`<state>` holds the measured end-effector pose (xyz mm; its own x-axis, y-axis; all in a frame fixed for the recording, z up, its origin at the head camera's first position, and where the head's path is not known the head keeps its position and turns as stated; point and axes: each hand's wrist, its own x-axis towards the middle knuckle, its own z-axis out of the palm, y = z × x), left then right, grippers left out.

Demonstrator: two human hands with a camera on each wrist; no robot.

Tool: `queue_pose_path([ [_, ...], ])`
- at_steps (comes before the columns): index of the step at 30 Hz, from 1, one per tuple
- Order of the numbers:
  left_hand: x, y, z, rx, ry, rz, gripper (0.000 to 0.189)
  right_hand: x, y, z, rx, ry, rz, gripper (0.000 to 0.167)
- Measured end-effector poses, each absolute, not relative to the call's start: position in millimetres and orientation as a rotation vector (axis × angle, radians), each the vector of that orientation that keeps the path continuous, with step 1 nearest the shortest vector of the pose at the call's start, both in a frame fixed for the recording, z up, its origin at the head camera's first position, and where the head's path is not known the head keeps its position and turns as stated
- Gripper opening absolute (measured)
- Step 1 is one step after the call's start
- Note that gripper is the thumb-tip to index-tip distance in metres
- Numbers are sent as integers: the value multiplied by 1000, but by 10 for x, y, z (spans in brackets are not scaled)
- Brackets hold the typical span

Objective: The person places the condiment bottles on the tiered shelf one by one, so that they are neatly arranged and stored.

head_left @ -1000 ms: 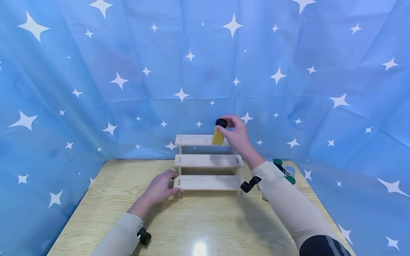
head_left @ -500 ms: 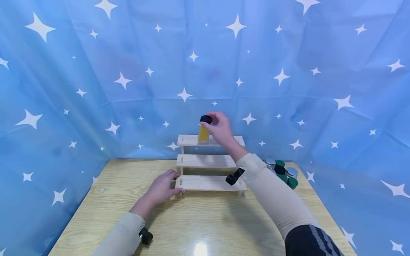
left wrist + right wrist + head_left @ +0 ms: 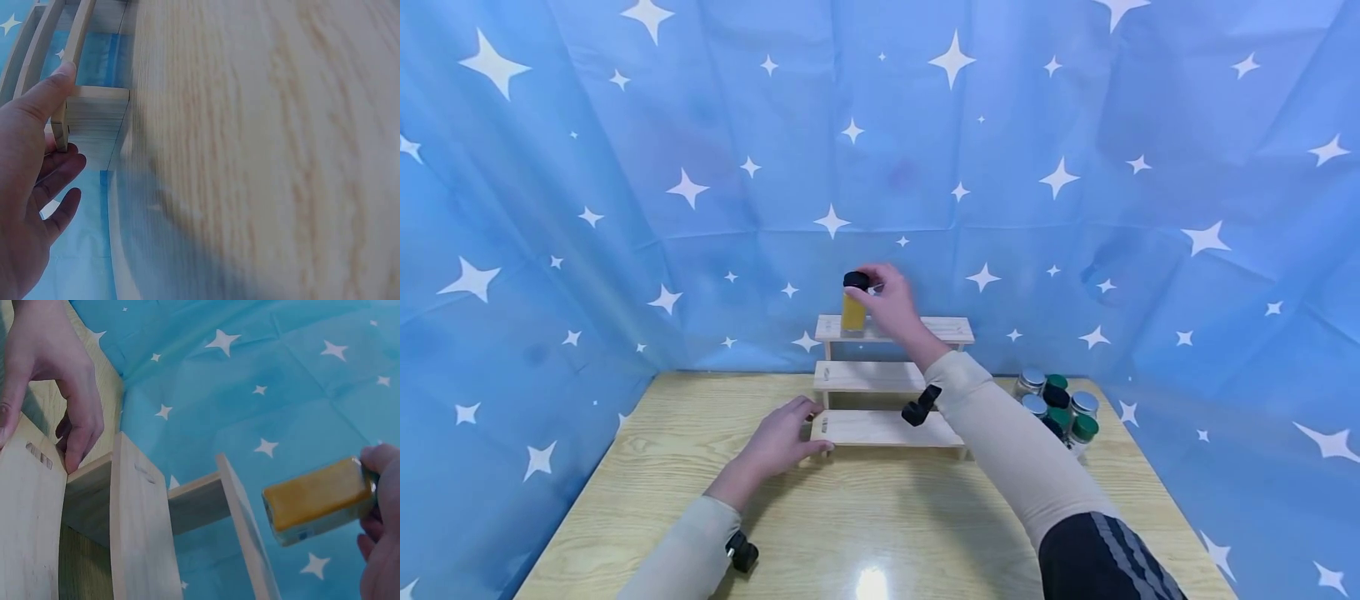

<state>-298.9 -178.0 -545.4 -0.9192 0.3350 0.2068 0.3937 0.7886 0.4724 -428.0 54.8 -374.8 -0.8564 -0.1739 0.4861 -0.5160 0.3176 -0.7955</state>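
My right hand point(image 3: 892, 306) holds a glass spice jar point(image 3: 853, 313) of yellow contents by its black lid point(image 3: 856, 280), thumb in front. The jar is upright over the left part of the top step of a three-step wooden display shelf point(image 3: 887, 427). In the right wrist view a gap shows between the jar's base point(image 3: 273, 519) and the top board point(image 3: 240, 512). At the left end of the lowest step, my left hand point(image 3: 778, 437) grips the board, its thumb point(image 3: 53, 90) on the front edge and its fingers behind.
Several jars point(image 3: 1058, 408) with green, black and silver lids stand grouped at the table's back right. A blue star-patterned cloth point(image 3: 880, 167) hangs behind and along both sides of the wooden table point(image 3: 820, 525). My right sleeve point(image 3: 1015, 450) passes over the shelf's right end.
My right hand has carried the jar leftward along the top step, from its right part to its left part. The left hand stays on the lowest step.
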Motion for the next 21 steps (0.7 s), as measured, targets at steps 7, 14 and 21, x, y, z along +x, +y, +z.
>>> queue_pose_path([
  [7, -3001, -1796, -5485, -585, -2858, -820, 68, -4287, 446, -3816, 597, -2311, 1547, 40],
  [14, -2987, -1788, -5459, -579, -2869, -825, 70, -4288, 416, -3925, 593, -2303, 1557, 44],
  [21, -2979, -1793, -5440, -577, -2874, -823, 70, -4303, 385, -3975, 602, -2284, 1565, 49],
])
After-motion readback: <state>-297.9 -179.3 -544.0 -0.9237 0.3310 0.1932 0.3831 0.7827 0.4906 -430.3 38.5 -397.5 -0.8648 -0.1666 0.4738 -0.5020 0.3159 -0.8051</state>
